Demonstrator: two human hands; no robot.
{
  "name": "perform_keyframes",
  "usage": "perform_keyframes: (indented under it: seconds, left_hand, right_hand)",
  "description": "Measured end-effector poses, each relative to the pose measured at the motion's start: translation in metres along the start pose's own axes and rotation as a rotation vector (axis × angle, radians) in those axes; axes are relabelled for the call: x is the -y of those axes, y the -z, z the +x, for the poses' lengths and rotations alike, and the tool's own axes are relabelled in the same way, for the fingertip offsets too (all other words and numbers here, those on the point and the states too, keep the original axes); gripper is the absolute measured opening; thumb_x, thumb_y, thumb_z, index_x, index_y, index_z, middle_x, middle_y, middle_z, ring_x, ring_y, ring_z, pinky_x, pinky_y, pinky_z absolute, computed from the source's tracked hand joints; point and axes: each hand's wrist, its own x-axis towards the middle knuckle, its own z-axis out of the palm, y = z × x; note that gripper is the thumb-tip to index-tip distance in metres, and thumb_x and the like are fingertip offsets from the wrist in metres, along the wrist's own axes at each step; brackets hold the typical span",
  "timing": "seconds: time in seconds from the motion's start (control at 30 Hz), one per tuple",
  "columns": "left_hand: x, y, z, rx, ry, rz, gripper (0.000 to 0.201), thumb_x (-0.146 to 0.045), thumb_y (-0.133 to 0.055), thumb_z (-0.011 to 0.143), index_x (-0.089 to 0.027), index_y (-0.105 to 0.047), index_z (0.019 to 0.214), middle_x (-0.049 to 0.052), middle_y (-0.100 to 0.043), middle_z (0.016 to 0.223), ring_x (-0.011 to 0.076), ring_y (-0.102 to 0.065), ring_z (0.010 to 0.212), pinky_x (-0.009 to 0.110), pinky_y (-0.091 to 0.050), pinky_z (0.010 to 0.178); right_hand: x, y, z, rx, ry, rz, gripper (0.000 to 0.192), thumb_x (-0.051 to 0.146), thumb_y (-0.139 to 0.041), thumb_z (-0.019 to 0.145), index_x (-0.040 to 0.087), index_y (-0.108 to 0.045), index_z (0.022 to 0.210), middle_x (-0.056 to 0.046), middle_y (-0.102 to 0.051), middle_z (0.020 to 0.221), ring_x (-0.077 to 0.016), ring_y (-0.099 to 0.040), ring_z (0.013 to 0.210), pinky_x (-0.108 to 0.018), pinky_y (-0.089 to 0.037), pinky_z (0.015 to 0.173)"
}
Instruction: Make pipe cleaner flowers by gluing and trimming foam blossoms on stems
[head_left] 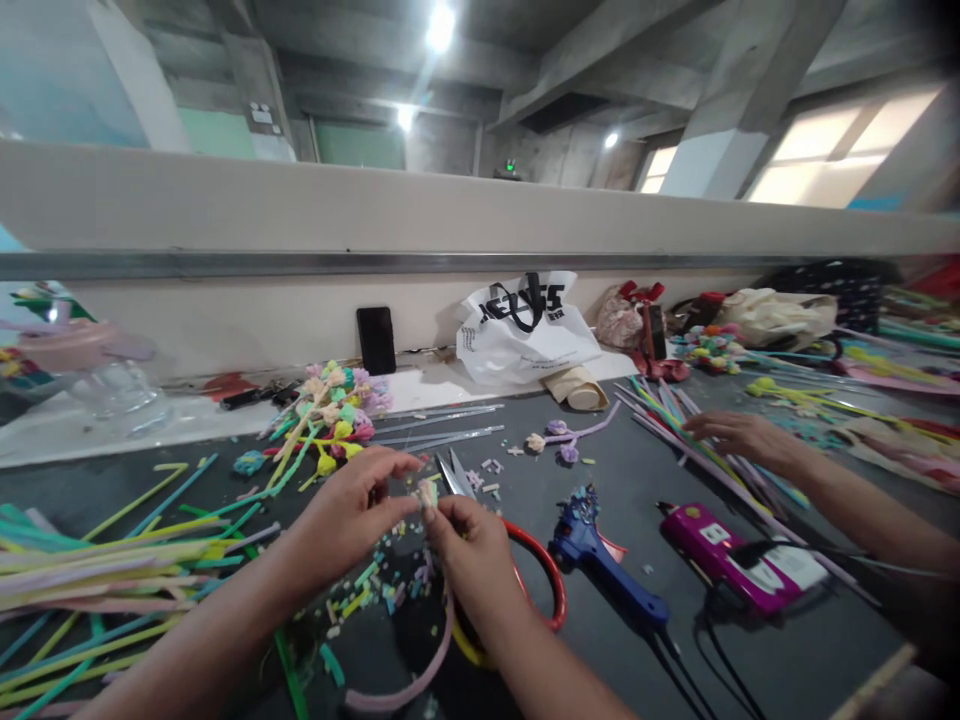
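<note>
My left hand [346,518] and my right hand [471,548] meet at the table's middle, both pinching a small cream pipe-cleaner bud [427,492] between fingertips. The right hand also carries red-handled scissors [541,572], whose blades [454,474] stick up behind the bud. A pink pipe cleaner [420,672] curves down below my right wrist. Small coloured offcuts [375,588] lie scattered under both hands.
Long coloured pipe cleaners [97,570] pile at the left; finished flowers [330,415] lie behind. A blue glue gun [600,570] and a magenta one [731,560] rest at the right. Another person's hand [739,435] touches a bundle of stems [679,420]. A white bag [525,330] and phone [376,340] lean on the wall.
</note>
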Motion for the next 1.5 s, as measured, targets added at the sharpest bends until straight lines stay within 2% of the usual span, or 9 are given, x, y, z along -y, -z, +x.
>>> perform_keyframes:
  seconds: [0.07, 0.17, 0.37, 0.5, 0.73, 0.83, 1.0, 1.37, 1.5]
  left_hand:
    - [0.000, -0.001, -0.001, 0.030, 0.007, -0.039, 0.034, -0.020, -0.057, 0.073, -0.019, -0.056, 0.107, 0.005, -0.059, 0.101, 0.0146, -0.056, 0.080, 0.024, -0.046, 0.067]
    - [0.000, -0.003, -0.002, 0.031, -0.023, -0.060, 0.030, -0.019, -0.056, 0.074, -0.020, -0.057, 0.104, 0.006, -0.058, 0.104, 0.0157, -0.056, 0.085, 0.025, -0.046, 0.072]
    - [-0.001, -0.002, -0.003, 0.005, -0.054, -0.040, 0.024, -0.019, -0.054, 0.076, -0.020, -0.060, 0.100, 0.006, -0.059, 0.101, 0.0181, -0.055, 0.092, 0.029, -0.046, 0.079]
    - [-0.002, -0.002, -0.003, -0.004, -0.055, -0.062, 0.023, -0.018, -0.052, 0.077, -0.020, -0.061, 0.098, 0.006, -0.058, 0.100, 0.0181, -0.055, 0.094, 0.030, -0.045, 0.081]
    - [-0.005, -0.002, -0.003, 0.048, -0.071, -0.161, 0.021, -0.017, -0.053, 0.076, -0.019, -0.061, 0.096, 0.006, -0.055, 0.100, 0.0170, -0.054, 0.094, 0.027, -0.045, 0.079]
    - [-0.006, -0.002, -0.003, 0.097, -0.074, -0.199, 0.023, -0.019, -0.054, 0.076, -0.021, -0.061, 0.098, 0.006, -0.053, 0.106, 0.0177, -0.052, 0.098, 0.026, -0.045, 0.078]
    - [-0.003, 0.001, -0.003, 0.104, -0.042, -0.157, 0.042, -0.019, -0.057, 0.075, -0.025, -0.051, 0.116, 0.006, -0.048, 0.115, 0.0154, -0.053, 0.089, 0.026, -0.046, 0.074]
    - [0.012, -0.003, -0.006, -0.005, -0.116, 0.196, 0.052, -0.018, -0.057, 0.075, -0.022, -0.044, 0.125, 0.012, -0.036, 0.130, 0.0262, -0.034, 0.122, 0.034, -0.044, 0.085]
    - [0.011, 0.001, -0.005, 0.031, -0.132, 0.173, 0.054, -0.019, -0.059, 0.074, -0.023, -0.043, 0.125, 0.010, -0.043, 0.123, 0.0221, -0.048, 0.106, 0.030, -0.048, 0.077]
  right_hand:
    - [0.002, 0.000, 0.001, 0.043, -0.086, 0.194, 0.024, 0.033, -0.058, 0.074, 0.015, -0.055, 0.059, 0.005, -0.043, 0.052, -0.0092, -0.039, 0.051, -0.020, -0.030, 0.049]
    - [0.006, 0.000, 0.001, 0.135, -0.139, 0.427, 0.024, 0.037, -0.064, 0.071, 0.014, -0.059, 0.064, 0.003, -0.051, 0.056, -0.0096, -0.044, 0.053, -0.020, -0.034, 0.053]
    - [0.006, -0.002, -0.002, 0.301, -0.131, 0.649, 0.024, 0.038, -0.064, 0.073, 0.014, -0.066, 0.076, -0.002, -0.061, 0.067, -0.0113, -0.051, 0.058, -0.023, -0.039, 0.058]
    - [0.005, -0.003, -0.003, 0.316, -0.174, 0.744, 0.029, 0.043, -0.060, 0.076, 0.015, -0.067, 0.080, -0.003, -0.062, 0.067, -0.0127, -0.052, 0.060, -0.025, -0.040, 0.060]
    - [0.007, 0.000, -0.004, 0.308, -0.321, 0.931, 0.025, 0.035, -0.074, 0.063, 0.013, -0.062, 0.062, -0.001, -0.059, 0.057, -0.0105, -0.052, 0.055, -0.020, -0.035, 0.054]
    - [0.008, 0.002, -0.004, 0.347, -0.314, 0.947, 0.023, 0.031, -0.075, 0.062, 0.013, -0.063, 0.066, -0.001, -0.059, 0.060, -0.0103, -0.053, 0.056, -0.020, -0.036, 0.055]
    - [0.009, 0.004, -0.002, 0.337, -0.232, 0.907, 0.019, 0.028, -0.074, 0.064, 0.013, -0.064, 0.069, 0.000, -0.059, 0.062, -0.0093, -0.049, 0.057, -0.020, -0.034, 0.057]
    - [0.002, 0.000, 0.002, 0.285, -0.322, 0.782, 0.024, 0.030, -0.079, 0.055, 0.012, -0.065, 0.060, 0.002, -0.052, 0.054, -0.0073, -0.038, 0.051, -0.021, -0.024, 0.052]
    - [0.001, 0.001, 0.002, 0.282, -0.283, 0.701, 0.025, 0.033, -0.075, 0.059, 0.014, -0.059, 0.058, 0.005, -0.047, 0.050, -0.0070, -0.034, 0.048, -0.021, -0.022, 0.050]
